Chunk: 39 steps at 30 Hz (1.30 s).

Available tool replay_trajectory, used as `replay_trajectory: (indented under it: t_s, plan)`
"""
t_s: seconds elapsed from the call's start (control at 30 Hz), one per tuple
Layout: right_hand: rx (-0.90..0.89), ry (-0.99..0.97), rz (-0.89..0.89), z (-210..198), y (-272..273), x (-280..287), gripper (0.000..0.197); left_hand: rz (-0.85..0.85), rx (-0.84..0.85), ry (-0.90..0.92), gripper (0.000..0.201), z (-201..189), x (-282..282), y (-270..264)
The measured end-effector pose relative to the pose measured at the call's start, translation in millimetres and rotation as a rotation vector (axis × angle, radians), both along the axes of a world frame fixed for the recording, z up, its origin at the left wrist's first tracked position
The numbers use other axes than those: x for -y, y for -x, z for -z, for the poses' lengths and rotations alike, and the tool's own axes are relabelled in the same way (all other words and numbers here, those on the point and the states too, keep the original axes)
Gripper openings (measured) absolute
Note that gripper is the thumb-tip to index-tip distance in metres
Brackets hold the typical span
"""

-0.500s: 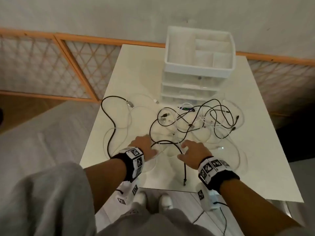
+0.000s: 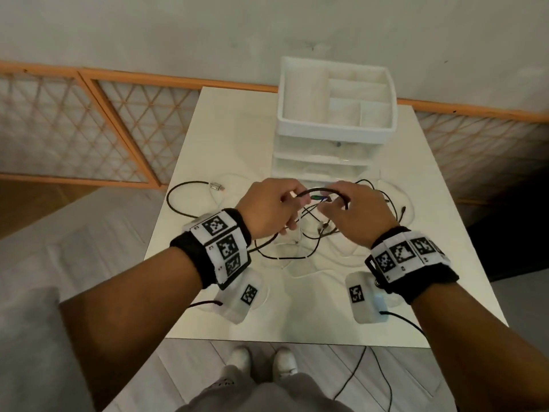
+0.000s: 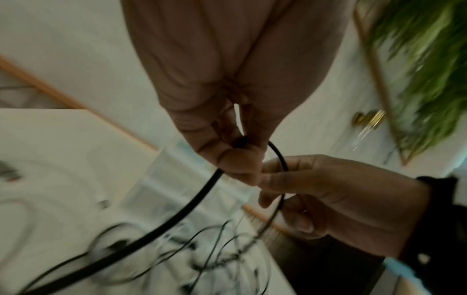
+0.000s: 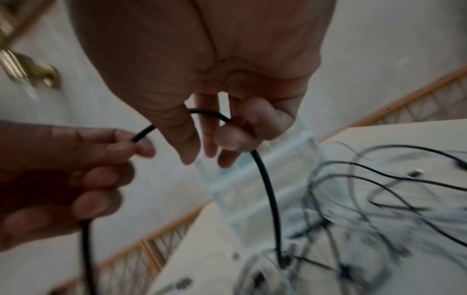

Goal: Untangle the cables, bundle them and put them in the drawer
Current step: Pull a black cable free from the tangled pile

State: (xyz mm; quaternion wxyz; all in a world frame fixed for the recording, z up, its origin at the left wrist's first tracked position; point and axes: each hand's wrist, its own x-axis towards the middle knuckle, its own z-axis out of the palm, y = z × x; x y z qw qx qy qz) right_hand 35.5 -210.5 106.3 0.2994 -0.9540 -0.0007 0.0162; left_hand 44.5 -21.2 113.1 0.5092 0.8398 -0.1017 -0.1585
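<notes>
A tangle of thin black and white cables [image 2: 312, 242] lies on the white table [image 2: 225, 129], in front of a white drawer unit [image 2: 320, 169] with an open tray on top. I hold one thicker black cable [image 2: 322, 190] up over the tangle as a short arc between both hands. My left hand [image 2: 279, 203] pinches it between thumb and fingers [image 3: 237, 157]; the cable [image 3: 192, 205] runs from there down to the table. My right hand [image 2: 341, 208] grips the other side, fingers [image 4: 227, 137] curled round the cable [image 4: 267, 189], which drops into the tangle.
Left of the hands, a black cable end with a metal plug [image 2: 217, 185] loops across the table. An orange-framed lattice rail [image 2: 118, 129] runs behind the table along the wall. The table's near edge [image 2: 297, 341] is just ahead of my feet.
Both hands have lifted off the table near the front of the tangle, moved toward the drawer unit, and taken hold of the thick black cable, raising a section of it.
</notes>
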Motion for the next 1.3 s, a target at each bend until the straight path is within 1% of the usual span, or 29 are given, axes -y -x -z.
replay_trajectory:
  t_s: [0.07,0.13,0.2,0.27,0.33,0.37,0.43,0.47,0.5,0.53,0.57,0.6,0.63,0.67,0.7,0.73,0.8,0.83,0.93,1.0,1.1,1.2,1.3]
  plan:
    - [0.106,-0.065,-0.026,-31.8,-3.1,-8.2,0.014,0.02,0.079,0.053,0.014,-20.0,4.5,-5.1]
    - [0.158,-0.235,0.04,-58.7,-9.8,-4.3,0.017,0.04,0.083,0.009,0.014,-18.1,-3.2,-7.9]
    - [0.197,-0.442,0.224,-76.4,-20.5,13.2,0.016,0.053,0.035,-0.14,0.017,3.4,-22.5,-7.7]
    - [0.231,-0.575,0.437,-85.1,-28.5,34.5,0.014,0.03,-0.03,-0.284,0.021,31.3,-46.1,-3.2]
    - [0.23,-0.547,0.56,-80.0,-30.4,52.7,0.012,-0.026,-0.054,-0.318,0.03,50.4,-64.5,2.9]
    - [0.216,-0.473,0.578,-72.5,-28.8,59.6,0.019,-0.047,-0.044,-0.316,0.033,53.3,-69.0,3.3]
    - [0.183,-0.215,0.551,-61.8,-15.9,59.7,0.047,-0.068,0.0,-0.264,0.035,43.5,-69.0,1.6]
    - [0.183,-0.117,0.502,-59.0,-7.5,53.1,0.063,-0.06,0.023,-0.234,0.035,32.6,-65.0,0.1]
    - [0.211,-0.074,0.421,-56.0,-1.0,43.4,0.075,-0.041,0.049,-0.209,0.034,20.3,-59.0,-1.7]
    - [0.235,-0.078,0.324,-56.6,8.1,27.6,0.083,-0.013,0.08,-0.18,0.032,6.6,-51.4,-3.0]
    - [0.257,-0.08,0.212,-55.1,13.4,14.2,0.084,0.018,0.111,-0.143,0.03,-8.4,-42.4,-4.1]
    - [0.272,-0.062,0.103,-53.7,17.0,0.2,0.08,0.044,0.147,-0.095,0.029,-21.6,-33.6,-6.1]
    - [0.274,-0.022,0.017,-49.3,16.0,-7.9,0.069,0.06,0.182,-0.039,0.027,-33.7,-25.2,-8.6]
    - [0.254,0.033,-0.021,-50.3,15.2,-17.0,0.052,0.067,0.208,0.021,0.026,-44.6,-18.4,-11.6]
    - [0.218,0.081,-0.014,-50.3,10.5,-18.1,0.03,0.06,0.22,0.08,0.025,-51.3,-14.0,-15.7]
    - [0.175,0.093,0.023,-52.5,4.9,-15.0,0.019,0.037,0.22,0.136,0.024,-55.1,-12.0,-20.5]
    - [0.133,0.021,0.151,-61.4,-7.5,3.9,0.028,-0.011,0.19,0.16,0.023,-51.8,-15.8,-29.1]
    - [0.143,-0.03,0.222,-70.0,-12.1,15.0,0.029,-0.018,0.175,0.118,0.023,-45.3,-19.1,-31.7]
    - [0.206,-0.219,0.37,-95.3,-24.8,48.8,0.032,0.002,0.098,-0.083,0.027,-16.2,-26.8,-36.2]
    - [0.289,-0.313,0.439,-108.5,-33.9,64.8,0.036,-0.036,0.053,-0.192,0.032,4.2,-27.6,-38.1]
    - [0.374,-0.355,0.55,-123.4,-50.5,88.9,0.045,-0.125,0.007,-0.343,0.036,29.8,-29.4,-39.3]
    - [0.357,-0.394,0.601,-126.5,-72.3,114.5,0.045,-0.172,-0.019,-0.464,0.034,40.2,-34.4,-40.5]
    - [0.329,-0.477,0.599,-119.3,-94.7,133.6,0.037,-0.227,-0.047,-0.482,0.036,41.4,-39.7,-45.9]
